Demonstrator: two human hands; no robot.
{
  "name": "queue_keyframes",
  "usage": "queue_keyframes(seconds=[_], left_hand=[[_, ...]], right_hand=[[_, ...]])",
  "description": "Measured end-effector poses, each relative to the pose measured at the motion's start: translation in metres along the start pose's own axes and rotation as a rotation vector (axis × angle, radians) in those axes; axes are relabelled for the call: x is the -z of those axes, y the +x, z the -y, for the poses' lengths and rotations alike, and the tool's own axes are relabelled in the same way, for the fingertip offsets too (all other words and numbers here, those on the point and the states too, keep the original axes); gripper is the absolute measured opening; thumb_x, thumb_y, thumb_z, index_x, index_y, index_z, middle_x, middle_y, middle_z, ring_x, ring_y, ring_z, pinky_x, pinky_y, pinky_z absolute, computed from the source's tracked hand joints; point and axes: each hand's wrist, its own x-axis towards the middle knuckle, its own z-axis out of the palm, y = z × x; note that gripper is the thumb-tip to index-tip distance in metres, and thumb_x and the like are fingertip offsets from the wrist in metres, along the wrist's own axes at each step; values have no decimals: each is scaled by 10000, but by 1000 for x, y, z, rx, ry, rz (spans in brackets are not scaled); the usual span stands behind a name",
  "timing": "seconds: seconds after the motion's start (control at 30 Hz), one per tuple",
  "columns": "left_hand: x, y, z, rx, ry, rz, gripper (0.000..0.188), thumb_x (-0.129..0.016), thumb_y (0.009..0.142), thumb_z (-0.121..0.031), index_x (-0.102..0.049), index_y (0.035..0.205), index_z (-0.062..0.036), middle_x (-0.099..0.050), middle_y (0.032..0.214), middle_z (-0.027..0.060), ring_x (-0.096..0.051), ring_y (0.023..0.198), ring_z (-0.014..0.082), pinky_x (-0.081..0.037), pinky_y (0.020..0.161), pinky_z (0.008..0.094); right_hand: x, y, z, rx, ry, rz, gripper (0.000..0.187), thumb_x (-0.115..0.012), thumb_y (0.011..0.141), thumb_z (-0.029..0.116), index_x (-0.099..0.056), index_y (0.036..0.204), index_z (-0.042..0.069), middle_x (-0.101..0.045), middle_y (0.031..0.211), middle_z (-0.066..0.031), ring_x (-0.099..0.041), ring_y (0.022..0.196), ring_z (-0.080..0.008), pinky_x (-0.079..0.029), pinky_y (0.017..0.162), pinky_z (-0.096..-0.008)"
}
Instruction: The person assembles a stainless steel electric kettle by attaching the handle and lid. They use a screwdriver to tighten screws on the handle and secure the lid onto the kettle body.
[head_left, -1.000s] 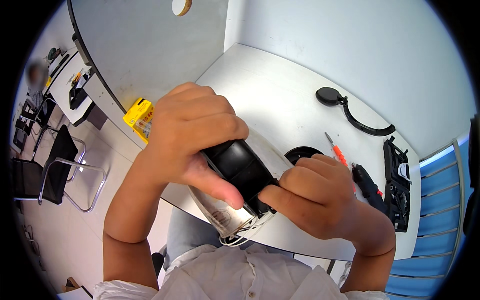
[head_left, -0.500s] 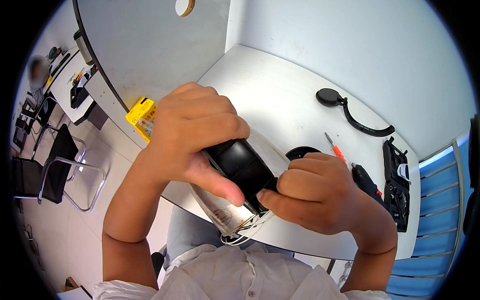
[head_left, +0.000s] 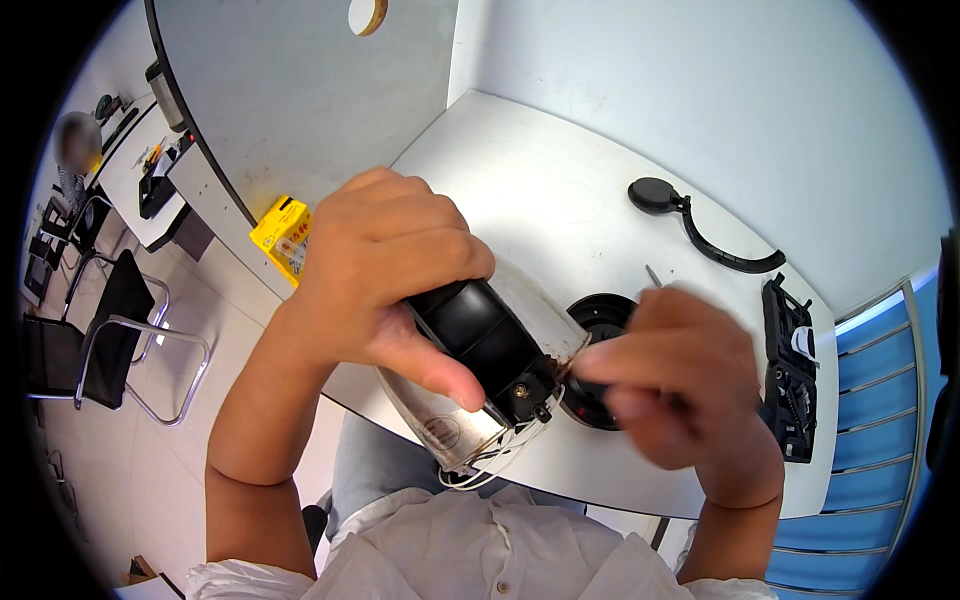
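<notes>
My left hand [head_left: 390,250] is closed round a hollow black plastic handle [head_left: 475,325], thumb along its near side. The handle lies against a worn, pale metal body [head_left: 435,425] that looks like a kettle's, tilted over the table's front edge. At the handle's lower end a brass-coloured screw [head_left: 520,391] shows. Thin white wires [head_left: 505,455] loop out below it. My right hand [head_left: 685,375] is just right of that end, smeared by motion; I cannot tell whether its fingers hold anything. Partly behind it lies a round black base [head_left: 600,310].
A black round lid with a curved arm [head_left: 735,250] lies at the table's back right. A black tool case [head_left: 790,380] stands open along the right edge. A screwdriver tip [head_left: 653,273] shows beyond my right hand. A yellow box [head_left: 283,235] is at the left, by the grey partition.
My right hand has come off the handle's lower end and moved right, baring the screw and more of the round base. My left hand keeps its hold, almost unmoved.
</notes>
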Motion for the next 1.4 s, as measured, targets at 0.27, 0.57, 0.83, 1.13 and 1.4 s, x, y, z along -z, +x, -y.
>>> queue_keyframes(seconds=[0.27,0.57,0.83,1.13,1.4], left_hand=[[-5,6,1,17,-35,0,628,-719,525,-719,-600,726,-135,-483,626,-17,-474,566,187,-315,559,319],[-5,7,7,3,-57,-38,622,-737,518,-701,-618,753,-137,-499,643,-21,-482,575,191,-321,561,322],[-12,5,9,-30,-55,-78,627,-747,510,-692,-641,782,-137,-515,656,-25,-488,579,192,-326,556,324],[-16,0,10,-35,-52,-138,635,-758,501,-683,-666,814,-138,-532,670,-30,-495,583,194,-332,551,326],[-14,4,6,-32,-109,-161,595,-797,489,-621,-688,853,-162,-551,673,-35,-509,581,186,-336,558,320]], right_hand=[[34,49,15,51,904,-190,160,-491,982,195,-534,1120,127,-409,736,-9,-385,519,-115,-348,466,-265],[-22,74,19,-135,994,-193,136,-459,933,128,-460,1044,50,-421,582,-28,-291,430,-73,-269,391,-238],[-27,73,15,-146,970,-154,135,-452,902,68,-446,1030,24,-429,582,-33,-315,439,-71,-283,406,-233],[-27,73,16,-155,899,-100,132,-470,896,69,-467,1016,12,-468,622,-27,-337,467,-64,-289,432,-221],[-22,70,10,-166,979,61,335,-441,956,325,-532,888,10,-538,688,-62,-488,602,-147,-378,533,-282]])
